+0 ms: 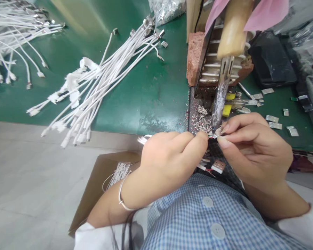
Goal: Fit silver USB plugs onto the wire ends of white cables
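Observation:
My left hand (pixel 173 149) is closed around a white cable (pixel 144 139), whose loose end sticks out on the left of the fist. Thin coloured wires (pixel 210 136) show beyond its fingertips. My right hand (pixel 255 149) pinches a small metal USB connector (pixel 219 131), largely hidden by the fingers, right where the wires end. The tip of a soldering iron (pixel 220 93) with a wooden handle points down at this spot from above. Below the hands lies a USB plug (pixel 218 166) beside a white cable end with red wires.
A bundle of white cables (pixel 101 81) lies on the green table (pixel 159 90), with another pile (pixel 13 45) at far left. Bricks (pixel 194 57) flank a coil behind the iron. Solder crumbs (pixel 202 119) and loose metal shells (pixel 273 121) lie around. A cardboard box (pixel 94 187) stands below.

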The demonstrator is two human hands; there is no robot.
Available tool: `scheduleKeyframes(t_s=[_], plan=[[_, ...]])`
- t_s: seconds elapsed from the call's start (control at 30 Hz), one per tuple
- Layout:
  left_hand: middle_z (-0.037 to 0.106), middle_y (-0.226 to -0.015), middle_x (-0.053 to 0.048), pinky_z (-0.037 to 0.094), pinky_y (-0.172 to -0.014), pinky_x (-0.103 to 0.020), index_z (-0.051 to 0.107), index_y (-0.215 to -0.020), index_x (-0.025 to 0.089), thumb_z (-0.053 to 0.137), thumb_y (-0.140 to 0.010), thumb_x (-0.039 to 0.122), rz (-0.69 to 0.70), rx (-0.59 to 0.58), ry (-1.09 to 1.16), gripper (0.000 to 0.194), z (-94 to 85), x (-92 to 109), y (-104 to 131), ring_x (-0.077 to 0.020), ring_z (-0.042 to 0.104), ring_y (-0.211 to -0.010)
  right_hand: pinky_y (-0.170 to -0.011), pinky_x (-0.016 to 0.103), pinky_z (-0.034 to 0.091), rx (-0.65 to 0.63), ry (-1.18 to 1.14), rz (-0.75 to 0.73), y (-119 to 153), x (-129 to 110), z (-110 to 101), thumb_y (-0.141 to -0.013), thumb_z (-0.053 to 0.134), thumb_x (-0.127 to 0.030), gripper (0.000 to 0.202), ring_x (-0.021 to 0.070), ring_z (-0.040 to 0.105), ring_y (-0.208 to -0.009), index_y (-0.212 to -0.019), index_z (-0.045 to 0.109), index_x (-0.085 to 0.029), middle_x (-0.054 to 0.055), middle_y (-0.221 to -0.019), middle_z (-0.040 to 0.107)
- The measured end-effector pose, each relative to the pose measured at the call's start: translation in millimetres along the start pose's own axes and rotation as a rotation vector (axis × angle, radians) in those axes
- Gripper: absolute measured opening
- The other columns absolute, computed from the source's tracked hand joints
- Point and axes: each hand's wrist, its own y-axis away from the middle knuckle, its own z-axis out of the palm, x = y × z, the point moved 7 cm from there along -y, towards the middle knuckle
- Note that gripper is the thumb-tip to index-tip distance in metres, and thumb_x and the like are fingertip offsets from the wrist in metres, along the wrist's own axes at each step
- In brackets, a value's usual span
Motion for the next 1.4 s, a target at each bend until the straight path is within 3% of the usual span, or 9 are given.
scheduleKeyframes(t_s=[0.37, 0.83, 1.03, 1.2, 1.4], plan=[[0.052, -0.054, 0.005, 0.03, -0.042, -0.029, 0.07, -0.096, 0.012, 0.047, -0.094, 0.01, 0.006, 0.003, -0.004, 0.024, -0.5, -0.1, -1.3, -0.0123, 0.041, -0.047, -0.072, 0.032, 0.052, -0.001, 0.015, -0.028, -1.0, -0.4, -0.1, -0.078, 0.068, -0.001, 0.021, 0.0152, 0.061, -0.083, -0.083, 0.064, -0.02, 0.002, -0.088, 0.061], [0.058, -0.056, 0.005, 0.032, -0.043, -0.029, 0.068, -0.098, 0.013, 0.047, -0.09, 0.007, -0.002, -0.077, 0.029, 0.023, 4.6, 2.7, 5.8, -0.0132, 0.048, -0.048, -0.07, 0.029, 0.055, -0.066, 0.063, -0.066, 6.3, -4.0, 0.2, -0.078, 0.067, -0.002, 0.019, 0.0134, 0.062, -0.081, -0.084, 0.062, -0.019, 0.003, -0.089, 0.061], [0.054, -0.053, 0.005, 0.028, -0.042, -0.029, 0.07, -0.088, 0.014, 0.051, -0.081, 0.003, -0.039, -0.089, 0.119, 0.023, 8.1, -0.1, 9.5, -0.0126, 0.045, -0.045, -0.071, 0.032, 0.057, -0.08, -0.033, 0.0, 7.9, -1.2, -0.8, -0.077, 0.067, -0.002, 0.021, 0.015, 0.064, -0.082, -0.081, 0.059, -0.021, 0.002, -0.091, 0.061], [0.063, -0.063, 0.003, 0.035, -0.048, -0.025, 0.068, -0.092, 0.014, 0.056, -0.088, 0.01, -0.109, -0.111, 0.313, 0.014, 13.3, -6.1, 12.1, -0.0105, 0.053, -0.053, -0.072, 0.032, 0.057, -0.088, -0.105, 0.063, 11.0, 2.0, 1.5, -0.078, 0.066, -0.001, 0.023, 0.0157, 0.065, -0.082, -0.08, 0.059, -0.022, 0.001, -0.089, 0.059], [0.07, -0.072, 0.002, 0.042, -0.055, -0.019, 0.066, -0.088, 0.015, 0.053, -0.093, 0.012, -0.249, -0.133, 0.538, 0.014, 19.8, -13.3, 11.4, -0.0071, 0.059, -0.057, -0.068, 0.033, 0.055, -0.061, -0.016, 0.004, 13.4, 1.1, 2.5, -0.078, 0.066, 0.001, 0.025, 0.0164, 0.064, -0.08, -0.084, 0.06, -0.023, 0.001, -0.086, 0.06]])
